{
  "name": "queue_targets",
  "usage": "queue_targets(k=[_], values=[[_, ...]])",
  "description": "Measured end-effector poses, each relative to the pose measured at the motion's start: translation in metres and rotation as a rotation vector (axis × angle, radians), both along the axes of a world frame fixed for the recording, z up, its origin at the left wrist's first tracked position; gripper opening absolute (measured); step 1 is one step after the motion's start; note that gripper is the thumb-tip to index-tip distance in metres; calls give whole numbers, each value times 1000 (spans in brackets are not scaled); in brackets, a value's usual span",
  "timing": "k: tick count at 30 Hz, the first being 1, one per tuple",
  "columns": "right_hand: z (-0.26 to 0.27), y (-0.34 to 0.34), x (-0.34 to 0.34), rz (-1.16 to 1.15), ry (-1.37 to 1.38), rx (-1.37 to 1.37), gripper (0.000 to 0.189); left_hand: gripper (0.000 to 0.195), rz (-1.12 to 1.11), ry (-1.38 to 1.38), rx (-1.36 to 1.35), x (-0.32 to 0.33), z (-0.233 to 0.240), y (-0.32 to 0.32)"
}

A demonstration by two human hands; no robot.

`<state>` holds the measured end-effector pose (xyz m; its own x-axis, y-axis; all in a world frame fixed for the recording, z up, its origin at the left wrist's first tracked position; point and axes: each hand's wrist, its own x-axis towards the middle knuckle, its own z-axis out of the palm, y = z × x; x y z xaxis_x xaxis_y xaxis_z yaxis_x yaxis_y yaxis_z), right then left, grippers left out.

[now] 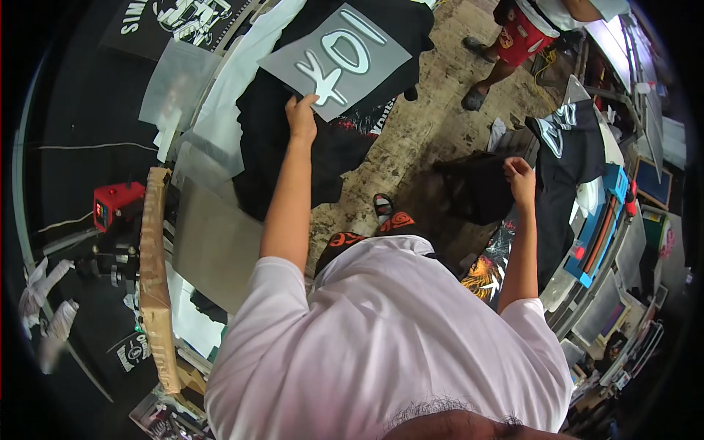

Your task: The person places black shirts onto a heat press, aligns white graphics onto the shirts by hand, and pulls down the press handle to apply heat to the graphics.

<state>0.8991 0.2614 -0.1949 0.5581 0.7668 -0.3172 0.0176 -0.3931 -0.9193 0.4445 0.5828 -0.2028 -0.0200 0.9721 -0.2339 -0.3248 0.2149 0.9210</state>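
Between its thumb and fingers, my left hand (302, 118) grips the lower edge of a translucent transfer sheet (379, 60) with large pale lettering. Beneath and around the sheet lies black fabric (258, 137). My right hand (520, 173) is raised at the right with its fingers curled; whether it holds anything cannot be told. Near it, a black garment (580, 148) with a white print hangs over a work surface, and a dark item (478, 187) is just left of it.
A co-worker in red shorts (520, 44) stands on the worn floor ahead. At the left are a red control box (115, 203), a grey platen (203, 242) and a taped brown edge (154, 286). A blue sealer-like device (599, 231) stands at the right.
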Motion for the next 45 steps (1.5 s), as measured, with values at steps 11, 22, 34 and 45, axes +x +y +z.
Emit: queue_targets(k=[11, 22, 34, 45], values=[[148, 197, -154, 613, -6, 475, 20, 35, -526, 275, 278, -89, 222, -158], [4, 104, -347, 1500, 1304, -181, 89, 13, -996, 528, 445, -186, 286, -291], [122, 12, -454, 1422, 371, -51, 42, 28, -272, 601, 78, -388, 205, -520], [112, 91, -606, 1031, 149, 362, 18, 16, 626, 432, 295, -500, 121, -475]])
